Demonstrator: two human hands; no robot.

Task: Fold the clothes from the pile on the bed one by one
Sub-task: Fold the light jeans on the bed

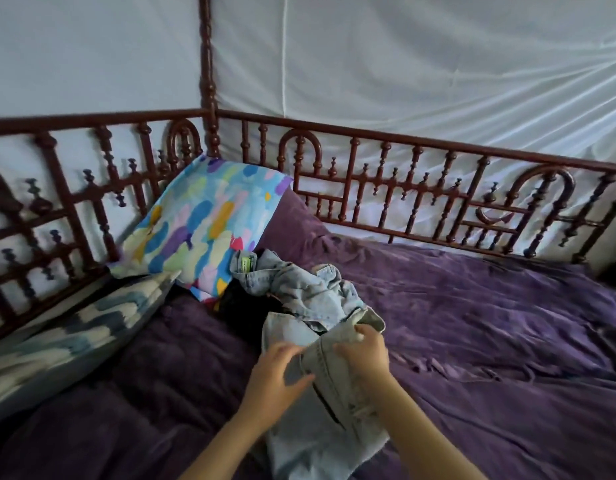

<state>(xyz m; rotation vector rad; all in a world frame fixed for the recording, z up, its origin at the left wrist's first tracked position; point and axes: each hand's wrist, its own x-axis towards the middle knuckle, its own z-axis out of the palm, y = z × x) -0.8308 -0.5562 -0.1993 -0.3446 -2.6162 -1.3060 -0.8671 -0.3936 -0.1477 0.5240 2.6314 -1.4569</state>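
Bunching under right grip (pixel 363 355), pale denim (pixel 318 443)

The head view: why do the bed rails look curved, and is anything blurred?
Head view: wide-angle lens bows the wooden rails; left hand is motion-smeared; right hand on the pale denim garment is sharper; light is soft, no glare.

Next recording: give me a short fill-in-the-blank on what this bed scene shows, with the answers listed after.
The garment held by the left hand and the right hand is made of pale ____.
The bedspread under it is coloured ____.
Counting the multicoloured pillow and the blue-and-white pillow, ____ pillows lie on the bed.
Missing words: denim; purple; two.
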